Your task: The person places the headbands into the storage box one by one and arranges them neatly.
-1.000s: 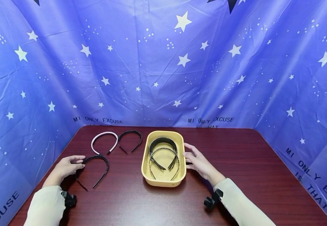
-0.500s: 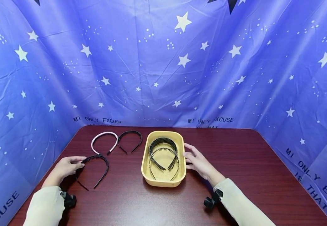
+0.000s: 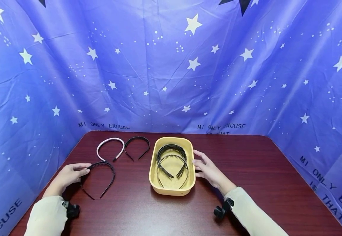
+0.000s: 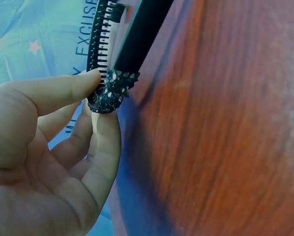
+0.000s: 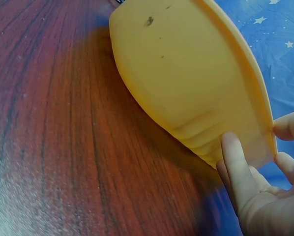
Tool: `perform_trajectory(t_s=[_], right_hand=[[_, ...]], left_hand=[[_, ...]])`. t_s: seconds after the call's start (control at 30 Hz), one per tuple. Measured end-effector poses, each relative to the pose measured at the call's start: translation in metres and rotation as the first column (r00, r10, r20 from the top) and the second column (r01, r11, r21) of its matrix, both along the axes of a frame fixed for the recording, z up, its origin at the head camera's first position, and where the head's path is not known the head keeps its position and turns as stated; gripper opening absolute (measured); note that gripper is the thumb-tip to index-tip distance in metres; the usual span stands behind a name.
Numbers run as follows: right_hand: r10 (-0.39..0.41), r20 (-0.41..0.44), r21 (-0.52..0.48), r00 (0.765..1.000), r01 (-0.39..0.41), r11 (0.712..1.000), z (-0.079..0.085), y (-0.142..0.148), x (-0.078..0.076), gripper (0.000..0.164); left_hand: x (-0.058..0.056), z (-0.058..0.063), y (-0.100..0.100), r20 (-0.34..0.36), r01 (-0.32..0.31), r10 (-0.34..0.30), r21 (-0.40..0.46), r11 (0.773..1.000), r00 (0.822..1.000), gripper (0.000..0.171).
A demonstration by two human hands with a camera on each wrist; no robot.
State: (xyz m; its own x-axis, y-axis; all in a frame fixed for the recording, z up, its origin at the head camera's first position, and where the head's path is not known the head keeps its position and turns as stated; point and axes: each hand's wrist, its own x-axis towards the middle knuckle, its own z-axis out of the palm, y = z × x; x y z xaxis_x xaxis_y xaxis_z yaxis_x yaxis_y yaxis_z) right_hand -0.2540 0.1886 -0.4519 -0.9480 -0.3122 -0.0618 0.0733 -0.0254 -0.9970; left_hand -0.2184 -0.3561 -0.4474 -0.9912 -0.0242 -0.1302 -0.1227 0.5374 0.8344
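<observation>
At the left, my left hand pinches a black toothed headband between thumb and fingers. Dark glittering stones cover the stretch of this headband near the fingertips in the left wrist view. A yellow plastic bin stands at mid table, holding a wide black headband and a thinner toothed one that overlap. My right hand touches the bin's right side with spread fingers. In the right wrist view one digit of the right hand lies against the outer wall, while others meet the rim.
Behind the pinched headband lie a white headband and, beside it, a black one. They rest on the dark red wooden table. A blue star-printed curtain surrounds its back and sides.
The left hand's headband has shifted very slightly to the right. The whole head view has drifted a little; the right hand stays at the bin.
</observation>
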Motion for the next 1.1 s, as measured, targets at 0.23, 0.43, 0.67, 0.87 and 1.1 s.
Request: perform_trajectory(t_s=[0.23, 0.43, 0.67, 0.87, 1.1], right_hand=[[-0.006, 0.009, 0.003, 1.0, 0.006, 1.0, 0.0, 0.002, 0.0, 0.06], [-0.006, 0.009, 0.002, 1.0, 0.006, 1.0, 0.0, 0.002, 0.0, 0.061], [0.003, 0.008, -0.003, 1.0, -0.003, 1.0, 0.001, 0.001, 0.0, 0.061], [0.013, 0.006, -0.009, 1.0, -0.013, 1.0, 0.0, 0.001, 0.0, 0.061], [0.014, 0.006, -0.01, 1.0, -0.014, 1.0, -0.002, 0.001, 0.0, 0.061]], left_hand=[[-0.001, 0.004, 0.006, -0.028, 0.024, -0.023, 0.019, 1.0, 0.999, 0.048], [-0.003, 0.007, 0.011, -0.057, 0.029, -0.025, 0.072, 0.997, 0.998, 0.048], [-0.004, 0.017, 0.019, -0.089, 0.048, -0.038, 0.106, 0.993, 0.995, 0.048], [-0.003, 0.027, 0.03, -0.115, 0.051, -0.037, 0.121, 0.991, 0.993, 0.051], [-0.004, 0.033, 0.038, -0.15, 0.072, -0.044, 0.183, 0.98, 0.988, 0.051]])
